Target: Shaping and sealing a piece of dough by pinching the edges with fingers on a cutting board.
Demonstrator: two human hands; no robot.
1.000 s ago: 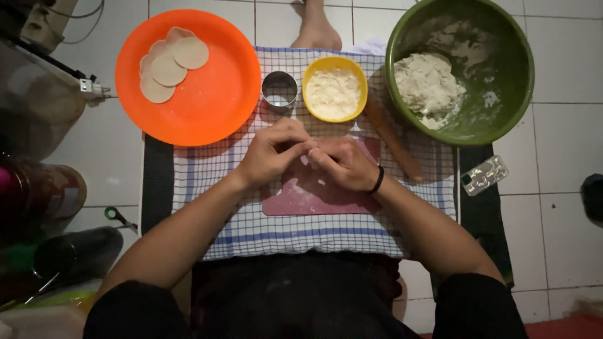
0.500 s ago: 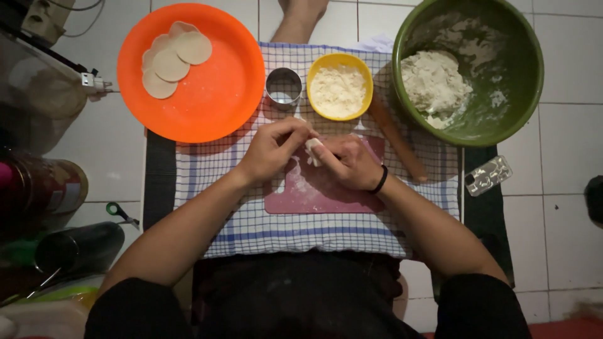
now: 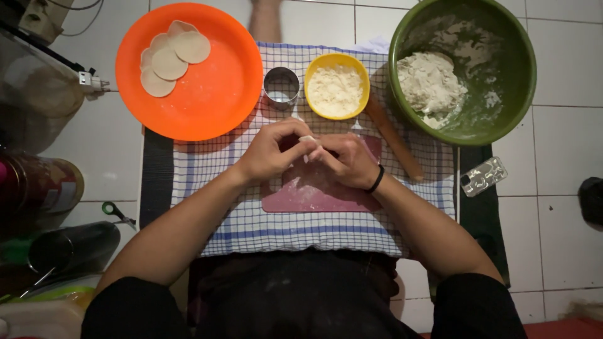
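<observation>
My left hand [image 3: 271,150] and my right hand [image 3: 347,161] meet above a pink cutting mat [image 3: 314,194], fingertips pinched together on a small piece of white dough [image 3: 308,139]. The mat lies on a blue-and-white checked cloth [image 3: 251,226]. My right wrist wears a black band. Most of the dough piece is hidden by my fingers.
An orange plate [image 3: 207,94] with three flat dough rounds [image 3: 168,61] sits at the far left. A metal ring cutter [image 3: 281,85], a yellow bowl of flour [image 3: 336,86], a wooden rolling pin [image 3: 392,138] and a green bowl with a dough lump [image 3: 461,69] line the back.
Both hands stayed together over the mat, shifting slightly as the fingers work the small dough piece, which showed briefly between them.
</observation>
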